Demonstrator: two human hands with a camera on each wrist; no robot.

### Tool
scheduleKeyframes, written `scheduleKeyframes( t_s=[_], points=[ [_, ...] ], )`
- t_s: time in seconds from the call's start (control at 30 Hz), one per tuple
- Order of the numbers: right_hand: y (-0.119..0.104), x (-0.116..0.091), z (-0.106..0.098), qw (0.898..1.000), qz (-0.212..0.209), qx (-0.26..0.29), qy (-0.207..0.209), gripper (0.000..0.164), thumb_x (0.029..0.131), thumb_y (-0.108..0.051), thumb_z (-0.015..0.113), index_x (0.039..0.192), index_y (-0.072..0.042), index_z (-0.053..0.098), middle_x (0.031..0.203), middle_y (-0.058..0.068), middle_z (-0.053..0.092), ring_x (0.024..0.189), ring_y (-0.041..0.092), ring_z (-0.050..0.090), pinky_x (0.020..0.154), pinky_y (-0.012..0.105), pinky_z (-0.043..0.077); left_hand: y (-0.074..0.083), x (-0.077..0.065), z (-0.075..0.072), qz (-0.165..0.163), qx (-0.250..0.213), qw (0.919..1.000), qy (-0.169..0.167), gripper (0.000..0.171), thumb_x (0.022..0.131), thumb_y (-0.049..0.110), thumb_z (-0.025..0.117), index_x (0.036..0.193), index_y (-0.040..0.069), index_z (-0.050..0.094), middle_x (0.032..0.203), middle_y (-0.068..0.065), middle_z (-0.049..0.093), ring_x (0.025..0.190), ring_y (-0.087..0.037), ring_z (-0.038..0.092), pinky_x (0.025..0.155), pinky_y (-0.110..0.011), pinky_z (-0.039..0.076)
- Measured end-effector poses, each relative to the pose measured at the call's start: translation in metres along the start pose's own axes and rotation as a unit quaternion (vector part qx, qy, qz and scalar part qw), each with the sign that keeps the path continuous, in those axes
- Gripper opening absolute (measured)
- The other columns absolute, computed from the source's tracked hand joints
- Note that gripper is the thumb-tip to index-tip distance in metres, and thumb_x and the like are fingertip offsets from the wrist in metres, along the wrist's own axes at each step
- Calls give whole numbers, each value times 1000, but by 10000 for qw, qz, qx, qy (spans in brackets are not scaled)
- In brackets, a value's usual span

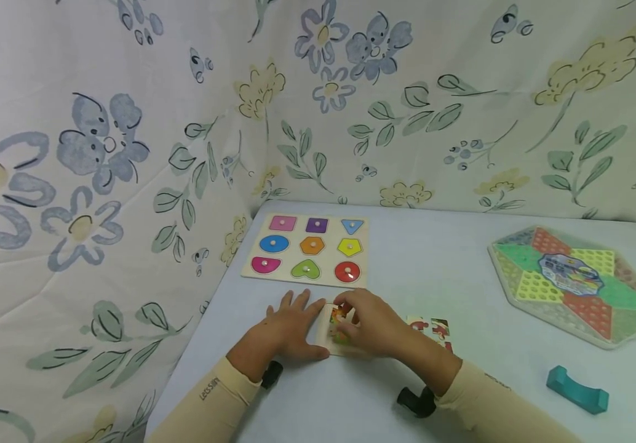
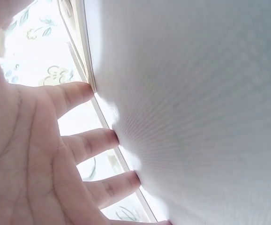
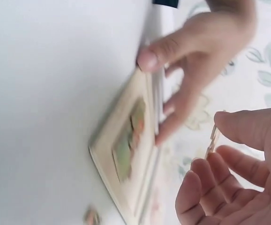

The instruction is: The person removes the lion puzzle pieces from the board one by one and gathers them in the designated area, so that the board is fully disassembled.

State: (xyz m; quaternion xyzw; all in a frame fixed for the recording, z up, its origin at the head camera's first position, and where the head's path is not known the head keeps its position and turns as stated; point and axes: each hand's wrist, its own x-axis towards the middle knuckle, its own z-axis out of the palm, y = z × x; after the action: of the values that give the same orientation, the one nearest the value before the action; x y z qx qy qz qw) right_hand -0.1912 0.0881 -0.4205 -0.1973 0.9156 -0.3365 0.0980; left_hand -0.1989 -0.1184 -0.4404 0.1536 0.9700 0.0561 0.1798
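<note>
A small wooden puzzle tray (image 1: 322,327) lies on the table between the two hands. Joined picture pieces (image 3: 125,147) fill part of its recess in the right wrist view. My left hand (image 1: 294,326) lies flat with spread fingers beside the tray; its thumb and index finger (image 3: 170,124) touch the tray's side. Above the tray, my right hand (image 1: 376,323) pinches a thin puzzle piece (image 3: 212,141) between thumb and fingers, seen edge-on in the right wrist view. Loose puzzle pieces (image 1: 441,327) lie right of the tray, partly hidden by the right forearm.
Behind the hands lies a shape board (image 1: 329,261) with knobbed coloured shapes. A hexagonal board (image 1: 528,287) with coloured triangles is at the right, and a teal arch block (image 1: 577,391) lies nearer. Floral cloth (image 1: 406,154) hangs behind and to the left.
</note>
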Motion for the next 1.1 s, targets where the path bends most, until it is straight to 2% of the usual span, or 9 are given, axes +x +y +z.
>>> scheduleKeyframes(
  t_s=[0.23, 0.4, 0.57, 0.73, 0.93, 1.1],
  points=[
    [13, -24, -23, 9976, 529, -405, 196, 39, 89, -24, 81, 125, -16, 69, 106, -5, 64, 91, 14, 59, 77, 28, 55, -1, 1, 1, -18, -75, 10000, -42, 103, 75, 66, 79, 160, 29, 34, 169, -10, 25, 154, -45, 17, 112, -77, 27],
    [28, -48, -24, 9934, 611, -954, 176, 34, 86, -21, 83, 117, -17, 72, 102, -8, 63, 90, 11, 59, 78, 30, 56, -3, 1, 1, -28, -125, 9999, -26, 103, 75, 65, 79, 160, 28, 34, 169, -10, 24, 155, -45, 16, 113, -77, 26],
    [41, -67, -16, 9904, 491, -1290, 84, 30, 81, -18, 87, 107, -22, 74, 96, -12, 60, 89, 6, 57, 80, 31, 57, -3, 2, 1, -30, -147, 9999, 7, 103, 75, 64, 80, 160, 28, 34, 169, -11, 24, 155, -45, 16, 112, -77, 27],
    [47, -78, -11, 9913, 233, -1294, 8, 25, 81, -16, 86, 100, -24, 73, 93, -13, 59, 86, 5, 55, 77, 29, 55, -2, 1, 2, -41, -184, 9998, 0, 103, 75, 64, 80, 160, 28, 34, 169, -11, 24, 155, -46, 16, 112, -77, 27],
    [51, -84, -7, 9919, -255, -1247, -6, 20, 82, -14, 85, 92, -23, 71, 90, -14, 58, 85, 4, 57, 75, 29, 55, -1, 1, 3, -22, -173, 9998, -8, 103, 75, 64, 80, 160, 28, 35, 169, -11, 24, 155, -46, 16, 112, -77, 26],
    [54, -84, -3, 9909, -408, -1279, -107, 19, 81, -14, 86, 89, -22, 71, 88, -14, 58, 84, 2, 56, 74, 27, 56, -1, 2, 2, 29, -149, 9999, -4, 103, 75, 64, 79, 160, 28, 35, 169, -11, 25, 154, -46, 17, 113, -77, 26]
  ],
)
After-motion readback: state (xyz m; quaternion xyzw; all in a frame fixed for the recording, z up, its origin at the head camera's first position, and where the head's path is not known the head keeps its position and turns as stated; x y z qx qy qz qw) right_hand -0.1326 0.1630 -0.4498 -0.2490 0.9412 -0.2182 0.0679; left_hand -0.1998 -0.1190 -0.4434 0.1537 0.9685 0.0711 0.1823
